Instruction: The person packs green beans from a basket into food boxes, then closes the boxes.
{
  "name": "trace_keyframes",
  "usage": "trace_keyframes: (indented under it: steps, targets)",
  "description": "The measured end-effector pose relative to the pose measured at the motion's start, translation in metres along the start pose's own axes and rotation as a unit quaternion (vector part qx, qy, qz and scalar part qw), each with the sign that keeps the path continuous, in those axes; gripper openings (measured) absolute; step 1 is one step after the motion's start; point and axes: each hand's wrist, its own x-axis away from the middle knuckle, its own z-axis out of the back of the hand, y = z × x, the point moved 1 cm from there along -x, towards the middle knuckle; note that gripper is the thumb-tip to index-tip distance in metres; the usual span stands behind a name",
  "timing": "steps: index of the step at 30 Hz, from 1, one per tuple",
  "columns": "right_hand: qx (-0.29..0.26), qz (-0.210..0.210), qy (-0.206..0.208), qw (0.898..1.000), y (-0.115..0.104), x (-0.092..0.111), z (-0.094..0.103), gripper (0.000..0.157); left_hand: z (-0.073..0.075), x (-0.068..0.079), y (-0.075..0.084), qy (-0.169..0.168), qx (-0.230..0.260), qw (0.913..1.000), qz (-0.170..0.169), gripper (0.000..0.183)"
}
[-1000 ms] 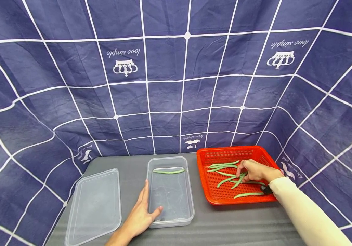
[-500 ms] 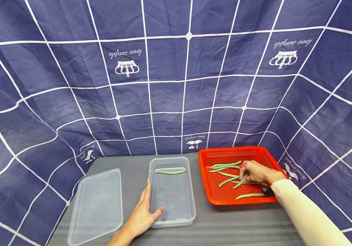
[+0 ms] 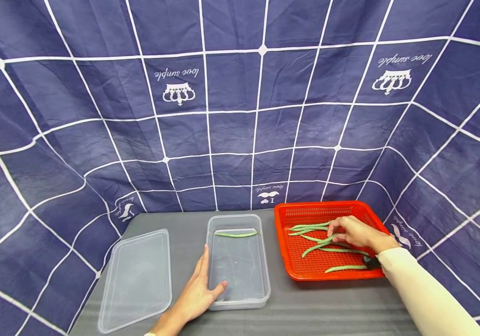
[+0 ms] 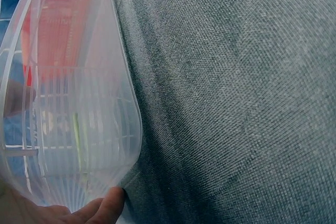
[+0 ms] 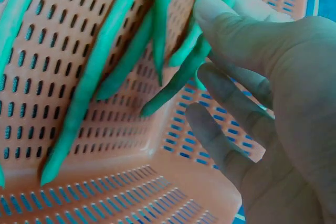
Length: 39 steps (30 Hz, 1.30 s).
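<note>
My right hand [image 3: 351, 232] is inside the red basket [image 3: 282, 247], pinching a green bean [image 3: 318, 246] by one end between thumb and fingertips. In the right wrist view, the pinched green bean [image 5: 181, 80] slants down from the thumb, with other beans beside it. My left hand [image 3: 195, 296] rests against the left side of a clear plastic container [image 3: 237, 270], fingers extended along the outer wall and thumb over the near-left rim. One green bean [image 3: 235, 234] lies crosswise at the container's far end. In the left wrist view, fingers [image 4: 107, 208] touch the container's ribbed wall [image 4: 105, 135].
A flat translucent lid [image 3: 139, 275] lies on the grey table cover [image 3: 307, 308] left of the container. Several loose beans lie in the basket, one green bean [image 3: 346, 268] near its front wall. A blue checked cloth [image 3: 231, 135] hangs behind and at both sides.
My right hand has lifted slightly, and the pinched bean has swung to a flatter slant, its free end further left. The left hand stays at the container. The head view has shifted a little.
</note>
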Motion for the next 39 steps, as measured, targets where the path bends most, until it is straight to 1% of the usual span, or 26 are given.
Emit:
trace_keyframes:
  steps: [6,14,17,21,24,28,35,39]
  targets:
    - [-0.026,0.027,0.041,0.998,-0.007,-0.005,0.005,0.027,0.000,0.000,-0.002,0.004,-0.006,1.0000,0.000,0.126]
    - [-0.040,0.040,0.079,0.995,-0.024,-0.008,0.009,0.020,0.000,0.002,0.000,-0.005,-0.003,0.9999,0.009,0.125]
    - [-0.032,0.043,0.091,0.994,-0.032,-0.010,0.011,0.022,0.001,0.003,0.000,-0.005,-0.005,1.0000,0.005,0.126]
    - [0.004,0.037,0.107,0.994,-0.041,-0.017,0.015,0.025,0.001,0.003,0.001,-0.006,-0.004,1.0000,0.003,0.126]
    - [0.030,0.024,0.108,0.993,-0.050,-0.022,0.019,0.024,0.001,0.002,0.001,-0.004,-0.004,1.0000,0.002,0.126]
    - [0.044,0.011,0.099,0.994,-0.064,-0.029,0.025,0.022,0.001,0.000,0.001,-0.006,-0.005,1.0000,0.003,0.126]
    - [0.054,0.002,0.088,0.995,-0.087,-0.040,0.030,0.019,0.001,-0.001,0.001,-0.004,-0.004,1.0000,-0.001,0.125]
    - [0.067,0.009,0.092,0.993,-0.097,-0.046,0.032,0.021,0.000,-0.002,0.000,-0.003,-0.005,1.0000,-0.002,0.125]
